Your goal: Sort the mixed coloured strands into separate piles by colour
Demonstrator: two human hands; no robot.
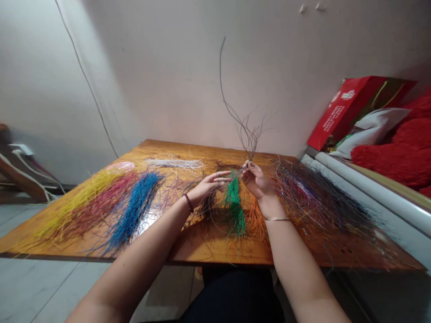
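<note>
My right hand (256, 180) pinches a loose bunch of thin dark grey wires (249, 142) above the table. The wires fan out upward, and one long strand curves high above the others. My left hand (212, 185) has its fingers stretched out toward the lower ends of that bunch, touching or very near them; its thumb is partly hidden. Beneath the hands lie a green bundle of wires (235, 204), an orange bundle (256, 211) to its right and a dark bundle (209, 204) to its left.
Yellow (81, 197), red (106, 199) and blue wire bundles (134, 211) lie on the left of the wooden table (198, 249). White wires (175, 164) lie at the back. A mixed dark pile (319, 197) spreads at right, near a red box (346, 110) and red fluffy material (397, 152).
</note>
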